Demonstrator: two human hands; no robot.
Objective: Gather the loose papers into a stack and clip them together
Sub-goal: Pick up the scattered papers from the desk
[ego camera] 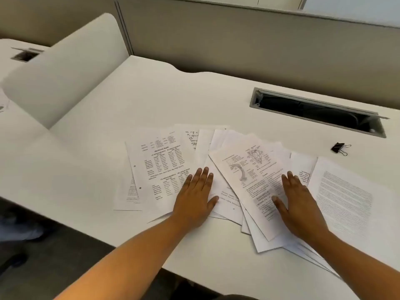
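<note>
Both hands are flat on the paper, palms down, fingers straight and spread a little, gripping nothing. The left hand presses on the sheets toward the left of the spread, its fingertips at the edge of a punched page of printed columns. The right hand lies on a page with diagrams and a shaded heading, thumb pointing inward across the text. The loose papers are fanned out, overlapping at odd angles across the near half of the white desk, some corners hanging past the front edge. A page of dense text sits at the far right of the fan. Beyond it, well apart from both hands, a black binder clip lies on the desk, near the open cable slot. A white divider panel stands at the left.
</note>
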